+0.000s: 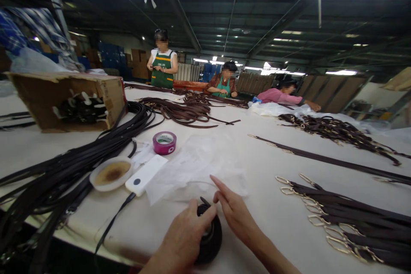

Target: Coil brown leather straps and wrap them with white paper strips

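Note:
A black coiled roll of strap lies on the white table near the front edge. My left hand is closed over the roll from the left, with the thumb pressed on its top. A short black strap end sticks up from the coil between my hands. My right hand hovers just right of the roll. Its fingers are stretched out toward a sheet of clear plastic, and it holds nothing that I can see.
A purple tape roll, a white dish of brown glue and a white flat device lie ahead on the left. Black straps trail past a cardboard box. Brown buckled straps lie right. Three people work across the table.

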